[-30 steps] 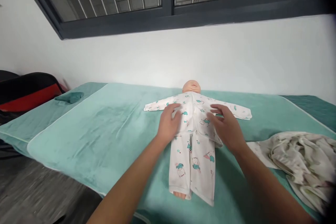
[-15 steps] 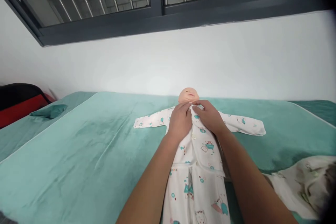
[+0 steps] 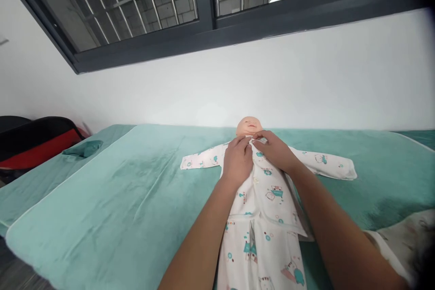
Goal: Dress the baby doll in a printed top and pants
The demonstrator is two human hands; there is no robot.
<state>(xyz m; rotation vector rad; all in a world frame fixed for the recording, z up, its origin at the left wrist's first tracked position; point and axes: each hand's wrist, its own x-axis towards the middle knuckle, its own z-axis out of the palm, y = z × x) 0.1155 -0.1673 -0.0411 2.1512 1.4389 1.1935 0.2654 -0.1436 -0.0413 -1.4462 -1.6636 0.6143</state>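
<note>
A baby doll (image 3: 249, 125) lies on its back, dressed in a white printed baby jacket (image 3: 246, 195) with its sleeves spread to both sides. Matching printed baby pants (image 3: 268, 258) extend below the jacket hem. At the collar, just under the doll's chin, my left hand (image 3: 239, 158) is closed with its fingertips on the jacket's front edge. My right hand (image 3: 272, 148) pinches the opposite edge of the collar, its fingertips almost meeting the left ones. Whatever lies between the fingertips is too small to make out. Lower down, a small button shows on the jacket front.
A green plush blanket (image 3: 142, 199) covers the surface beneath the doll. Crumpled printed cloth (image 3: 411, 240) lies at the lower right. A white wall (image 3: 190, 95) and a barred window (image 3: 149, 4) stand behind. At the left is a black and red object (image 3: 44, 140).
The view has shifted, so the scene sits slightly lower and farther right. Both hands stay at the collar, with only small finger movements.
</note>
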